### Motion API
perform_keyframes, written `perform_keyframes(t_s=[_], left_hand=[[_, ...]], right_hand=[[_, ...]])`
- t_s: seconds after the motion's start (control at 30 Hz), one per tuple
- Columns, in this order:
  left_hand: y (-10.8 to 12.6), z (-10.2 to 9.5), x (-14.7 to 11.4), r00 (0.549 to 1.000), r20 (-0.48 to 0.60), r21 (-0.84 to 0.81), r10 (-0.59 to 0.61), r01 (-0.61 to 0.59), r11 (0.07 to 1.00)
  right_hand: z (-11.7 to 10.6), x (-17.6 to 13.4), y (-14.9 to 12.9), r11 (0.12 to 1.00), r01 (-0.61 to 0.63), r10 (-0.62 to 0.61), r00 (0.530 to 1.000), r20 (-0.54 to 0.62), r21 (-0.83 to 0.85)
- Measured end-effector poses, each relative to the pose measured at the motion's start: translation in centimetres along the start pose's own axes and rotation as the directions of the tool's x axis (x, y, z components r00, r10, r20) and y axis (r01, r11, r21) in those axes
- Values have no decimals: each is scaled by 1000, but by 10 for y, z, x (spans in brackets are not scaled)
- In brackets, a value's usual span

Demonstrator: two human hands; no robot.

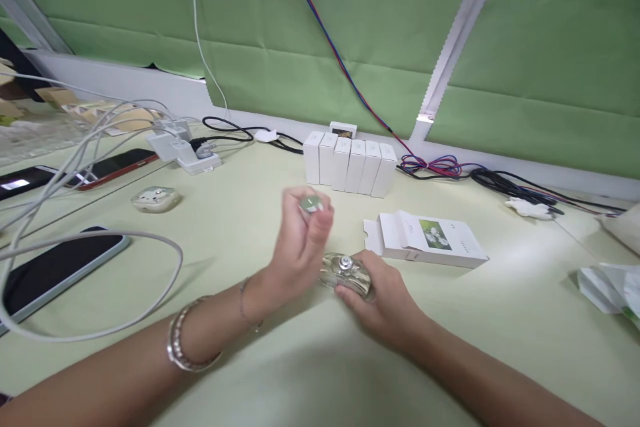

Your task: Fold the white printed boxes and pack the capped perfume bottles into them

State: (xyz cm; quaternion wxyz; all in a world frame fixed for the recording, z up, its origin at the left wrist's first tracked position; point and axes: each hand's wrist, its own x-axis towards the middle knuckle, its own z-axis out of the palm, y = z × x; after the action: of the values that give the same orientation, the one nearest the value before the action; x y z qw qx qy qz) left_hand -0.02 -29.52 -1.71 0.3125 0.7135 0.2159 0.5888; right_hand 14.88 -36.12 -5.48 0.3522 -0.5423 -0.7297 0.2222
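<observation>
My right hand [383,290] is wrapped round a clear glass perfume bottle [325,271], which stands on the table. A silver spray nozzle [345,262] tops the bottle, with no cap over it. Raised just to the left is my left hand [303,230], closed in a fist round a small green-topped cap [311,204]; most of the cap is hidden by the fingers. Beyond the right hand lies a white carton [450,238] with a picture of white flowers, its end flap open towards the bottle.
Several white boxes [345,167] stand in a row at the back. A glass bottle [156,199], phones [55,270], looping white cables [181,260] and a plug adapter [193,157] are at left. Coiled wires [433,165] run along the wall; a plastic bag [613,287] lies at right.
</observation>
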Motion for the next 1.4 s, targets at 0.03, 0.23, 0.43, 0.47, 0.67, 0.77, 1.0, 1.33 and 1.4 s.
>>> perform_keyframes(t_s=[0.03,0.23,0.43,0.47,0.67,0.77,1.0,1.33,1.4], left_hand=[[2,-2,5,998,-53,13,24,-23,1000],[-28,-14,9,964,-20,245,-264,261,934],[-50,-14,3,838,164,484,-520,391,783],[-49,-14,3,824,190,532,-535,371,761],[-42,-17,4,775,298,670,-558,246,700],[-43,-17,3,765,306,628,-567,286,724],[-24,-41,28,837,166,653,-522,304,694],[41,-60,-34,464,581,802,-669,-183,569],[21,-67,-27,515,545,824,-662,-184,535]], right_hand=[[0,-1,0,1000,-11,11,1000,-1,6],[-1,-1,-1,993,-121,121,993,9,-12],[-1,1,-2,979,-204,204,979,5,-29],[-1,2,-1,977,-210,210,978,2,-27],[-2,4,3,969,-243,240,967,-81,-37],[-4,5,6,966,-254,247,963,-109,-48],[-5,4,13,966,-233,214,963,-161,-109],[0,8,11,958,-203,186,977,-101,-201],[3,21,6,960,-172,161,985,-67,-222]])
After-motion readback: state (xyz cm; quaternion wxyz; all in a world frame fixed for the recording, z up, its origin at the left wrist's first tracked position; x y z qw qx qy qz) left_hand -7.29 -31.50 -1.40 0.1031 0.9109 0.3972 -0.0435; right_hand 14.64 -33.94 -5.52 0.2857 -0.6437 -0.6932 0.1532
